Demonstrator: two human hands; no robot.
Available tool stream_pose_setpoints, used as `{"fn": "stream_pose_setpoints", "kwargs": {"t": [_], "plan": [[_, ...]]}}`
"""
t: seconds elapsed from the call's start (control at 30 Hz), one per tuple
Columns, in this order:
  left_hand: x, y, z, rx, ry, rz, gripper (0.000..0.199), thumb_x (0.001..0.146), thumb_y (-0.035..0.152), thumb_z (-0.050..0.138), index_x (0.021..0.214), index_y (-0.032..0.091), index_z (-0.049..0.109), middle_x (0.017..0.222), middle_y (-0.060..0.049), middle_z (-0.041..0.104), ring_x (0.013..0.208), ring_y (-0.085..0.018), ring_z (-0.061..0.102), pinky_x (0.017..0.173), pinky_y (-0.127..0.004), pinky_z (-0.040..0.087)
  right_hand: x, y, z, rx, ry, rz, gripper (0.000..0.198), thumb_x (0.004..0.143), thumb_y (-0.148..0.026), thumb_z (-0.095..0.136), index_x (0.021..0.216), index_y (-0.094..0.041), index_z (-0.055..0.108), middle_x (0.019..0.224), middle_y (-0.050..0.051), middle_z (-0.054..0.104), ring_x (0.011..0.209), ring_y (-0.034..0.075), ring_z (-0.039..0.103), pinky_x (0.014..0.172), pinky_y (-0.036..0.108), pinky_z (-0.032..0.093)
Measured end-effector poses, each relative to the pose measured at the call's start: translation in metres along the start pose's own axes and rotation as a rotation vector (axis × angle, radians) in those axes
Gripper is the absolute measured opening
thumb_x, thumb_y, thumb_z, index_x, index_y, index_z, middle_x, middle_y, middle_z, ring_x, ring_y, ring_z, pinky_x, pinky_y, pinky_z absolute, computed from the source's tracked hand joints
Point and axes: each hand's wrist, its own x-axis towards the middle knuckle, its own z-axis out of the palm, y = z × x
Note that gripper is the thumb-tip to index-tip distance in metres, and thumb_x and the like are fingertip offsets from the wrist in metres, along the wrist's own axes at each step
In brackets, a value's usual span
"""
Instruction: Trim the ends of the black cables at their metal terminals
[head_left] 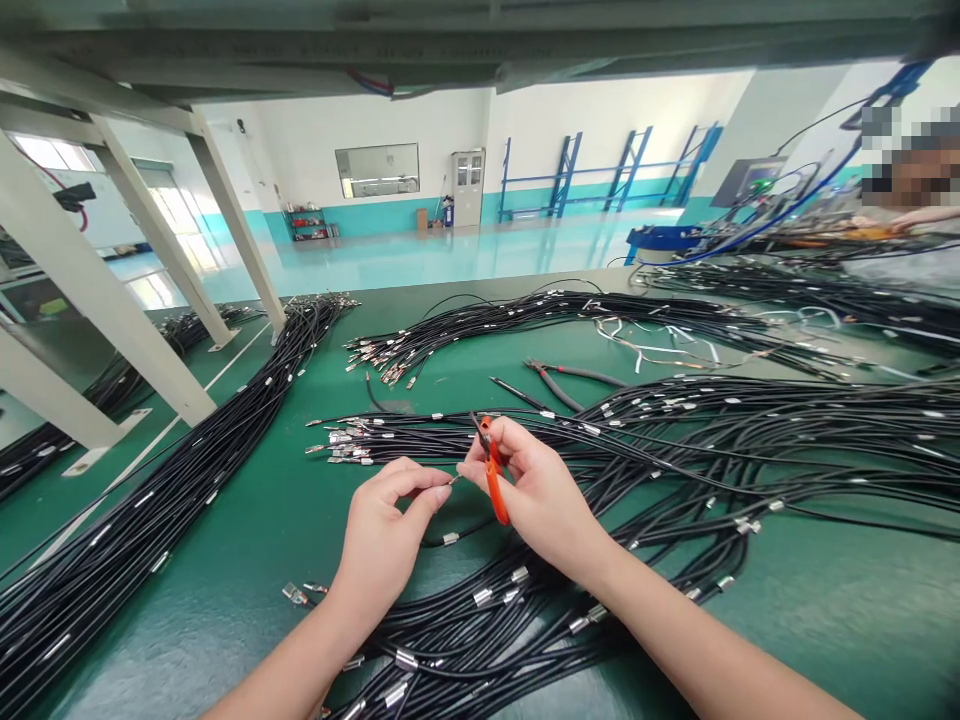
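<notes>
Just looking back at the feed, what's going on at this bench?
A person is working over a green table. The left grip pinches a thin wire near its end; the right grip, holding an orange-handled tool, has its fingertips close beside that wire. Black cables lie around in bundles, and pliers rest beyond.

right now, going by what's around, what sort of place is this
Most likely a factory workshop where cables are handled: bundles of black cables with metal ends lie along a green bench, the right hand holds an orange-handled tool, and blue racks stand by the far wall.
</notes>
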Motion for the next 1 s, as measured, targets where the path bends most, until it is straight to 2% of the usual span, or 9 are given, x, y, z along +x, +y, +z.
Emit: {"fn": "stream_pose_setpoints", "kwargs": {"t": [0.07, 0.2, 0.37, 0.57, 1.0], "plan": [[-0.001, 0.0011, 0.0003, -0.006, -0.055, -0.021, 0.011, 0.076, 0.021, 0.056, 0.072, 0.018, 0.067, 0.071, 0.0, 0.056, 0.068, -0.013, 0.049, 0.062, -0.024, 0.036, 0.0004, 0.0011, -0.0008, -0.021, 0.006, 0.002, 0.012, 0.073, -0.016, 0.056, 0.072, -0.02, 0.044, 0.069, -0.003, 0.048, 0.064, 0.01, 0.045, 0.062, 0.023, 0.04], [-0.0034, -0.0005, 0.0017, -0.099, -0.1, -0.08, 0.013, 0.077, 0.024, 0.055, 0.069, 0.018, 0.063, 0.068, 0.001, 0.05, 0.066, -0.012, 0.044, 0.062, -0.024, 0.033, 0.0017, 0.0012, -0.0011, 0.08, -0.046, 0.05, 0.012, 0.073, -0.011, 0.051, 0.072, -0.019, 0.043, 0.067, -0.004, 0.049, 0.062, 0.01, 0.047, 0.06, 0.022, 0.04], [-0.0048, -0.0019, 0.0038, -0.195, -0.103, -0.136, 0.014, 0.076, 0.024, 0.055, 0.065, 0.017, 0.061, 0.067, 0.002, 0.048, 0.066, -0.012, 0.042, 0.063, -0.024, 0.032, 0.0023, -0.0016, -0.0005, 0.187, -0.054, 0.103, 0.012, 0.071, -0.01, 0.051, 0.07, -0.018, 0.043, 0.063, -0.006, 0.047, 0.057, 0.008, 0.042, 0.055, 0.02, 0.036], [-0.005, -0.0011, 0.0033, -0.204, -0.105, -0.145, 0.013, 0.076, 0.024, 0.056, 0.066, 0.017, 0.062, 0.067, 0.001, 0.048, 0.067, -0.012, 0.042, 0.064, -0.024, 0.031, 0.0027, -0.0014, -0.0006, 0.259, -0.053, 0.138, 0.016, 0.069, -0.018, 0.061, 0.07, -0.018, 0.044, 0.062, -0.006, 0.046, 0.055, 0.007, 0.039, 0.053, 0.02, 0.034], [-0.0023, -0.0022, 0.0038, -0.225, -0.114, -0.158, 0.01, 0.075, 0.023, 0.058, 0.074, 0.018, 0.067, 0.067, 0.002, 0.049, 0.066, -0.011, 0.042, 0.063, -0.024, 0.032, 0.0037, 0.0029, -0.0005, 0.33, -0.052, 0.21, 0.022, 0.067, -0.022, 0.065, 0.07, -0.018, 0.045, 0.059, -0.007, 0.042, 0.052, 0.006, 0.036, 0.05, 0.02, 0.03]]}}
